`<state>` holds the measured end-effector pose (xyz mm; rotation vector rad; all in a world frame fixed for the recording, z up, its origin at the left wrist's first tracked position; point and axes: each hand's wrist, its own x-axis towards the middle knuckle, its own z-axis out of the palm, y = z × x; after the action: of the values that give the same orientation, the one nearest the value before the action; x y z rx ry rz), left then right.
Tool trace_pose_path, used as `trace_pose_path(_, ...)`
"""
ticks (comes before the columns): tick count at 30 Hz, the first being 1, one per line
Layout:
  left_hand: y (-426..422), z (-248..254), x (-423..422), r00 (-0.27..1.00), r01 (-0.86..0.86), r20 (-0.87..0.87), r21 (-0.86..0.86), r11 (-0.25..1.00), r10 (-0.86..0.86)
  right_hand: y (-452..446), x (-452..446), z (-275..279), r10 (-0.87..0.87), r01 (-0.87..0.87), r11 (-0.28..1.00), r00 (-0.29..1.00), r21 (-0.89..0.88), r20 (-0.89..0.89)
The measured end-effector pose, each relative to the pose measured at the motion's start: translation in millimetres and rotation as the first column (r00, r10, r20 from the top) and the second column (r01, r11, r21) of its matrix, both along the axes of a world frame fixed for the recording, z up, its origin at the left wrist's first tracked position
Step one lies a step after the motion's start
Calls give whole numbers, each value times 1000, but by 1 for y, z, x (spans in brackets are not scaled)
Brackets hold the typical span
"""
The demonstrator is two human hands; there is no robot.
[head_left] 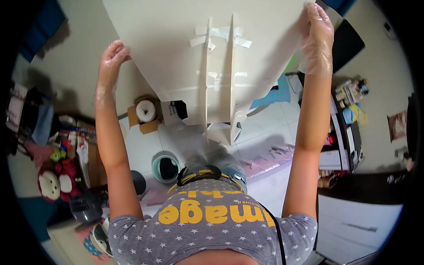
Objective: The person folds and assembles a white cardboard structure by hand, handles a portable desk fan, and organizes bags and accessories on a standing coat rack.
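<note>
A large white board (168,53) is held up in front of me by its two side edges. Two long, narrow white strips (232,66) stand out from its face side by side, fixed with pieces of white tape (243,42). Their lower ends reach down past the board's bottom edge. My left hand (115,54), in a clear plastic glove, is closed at the board's left edge. Higher up, at the right edge, my right hand (319,24) is closed on the board in a similar glove; some fingertips are hidden.
Below on the tiled floor are an open cardboard box (145,126) with a white roll (146,111) and a light-blue bin (160,170). A red plush toy (66,179) and clutter fill the left side. White drawers (353,229) and a dark shelf stand at right.
</note>
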<state>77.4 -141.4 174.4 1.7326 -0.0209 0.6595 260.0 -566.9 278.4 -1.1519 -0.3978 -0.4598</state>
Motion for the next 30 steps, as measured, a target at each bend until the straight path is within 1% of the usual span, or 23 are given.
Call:
trace_pose_path(1,-32,15,25,1000,1,21,4,1000,-1,-24,8,8,-19,18,998,1000,-61,-10)
trace_pose_path(2,-50,26,34,999,2,45,6,1000,-2,-68,23,19,99,-87,994,976,68,-194)
trace_pose_path(4,-80,37,65,994,79,76,19,997,-80,-94,-2,35,-94,109,993,962,44,-257)
trace_pose_path(5,-95,40,81,987,119,106,31,992,-122,-69,-43,41,-403,393,914,908,-105,-112)
trace_pose_path(6,-110,41,98,983,150,102,31,988,-153,-87,-45,41,-452,447,891,890,-77,-64)
trace_pose_path(7,-128,42,117,974,190,117,53,980,-195,-155,-4,35,-300,301,953,947,-8,-116)
trace_pose_path(8,-149,44,139,963,227,131,70,971,-234,-223,35,28,-147,160,985,975,68,-169)
trace_pose_path(9,-170,45,152,957,254,130,71,965,-261,-182,-3,31,-620,619,776,784,-126,28)
trace_pose_path(10,-195,45,166,946,290,137,52,956,-295,-224,12,25,-640,638,760,768,-126,25)
trace_pose_path(11,-220,46,177,934,325,146,31,945,-325,-284,39,17,-510,510,860,859,3,46)
trace_pose_path(12,-243,46,187,927,345,144,33,938,-346,-303,36,19,-368,355,926,925,129,92)
trace_pose_path(14,-290,45,207,906,410,99,38,912,-411,-342,24,8,-411,398,907,908,139,78)
trace_pose_path(15,-304,43,214,897,430,97,32,902,-431,-346,9,9,-433,422,896,899,140,64)
trace_pose_path(16,-331,40,226,877,467,93,59,882,-471,-372,6,3,-454,442,885,889,144,62)
trace_pose_path(18,-374,34,245,845,520,93,81,850,-526,-415,3,-9,-430,412,900,894,142,128)
trace_pose_path(21,-430,21,267,797,592,77,95,800,-599,-472,6,-36,-502,470,859,852,204,148)
trace_pose_path(22,-441,15,274,769,630,74,86,772,-635,-487,5,-46,-518,489,850,844,198,140)
trace_pose_path(24,-473,6,293,720,684,74,86,724,-690,-524,4,-67,-492,458,859,862,228,122)
trace_pose_path(25,-485,1,304,686,718,50,115,686,-726,-537,2,-77,-514,479,847,849,231,124)
trace_pose_path(27,-517,-8,325,627,769,22,147,623,-779,-562,-4,-98,-469,442,859,882,260,50)
trace_pose_path(28,-534,-14,334,595,796,11,127,592,-803,-573,-5,-109,-431,403,876,901,265,56)
trace_pose_path(29,-544,-15,342,564,822,3,96,561,-826,-576,-7,-111,-455,428,866,889,257,51)
trace_pose_path(30,-557,-19,351,572,811,-52,184,555,-819,-584,-8,-119,-470,445,856,882,263,35)
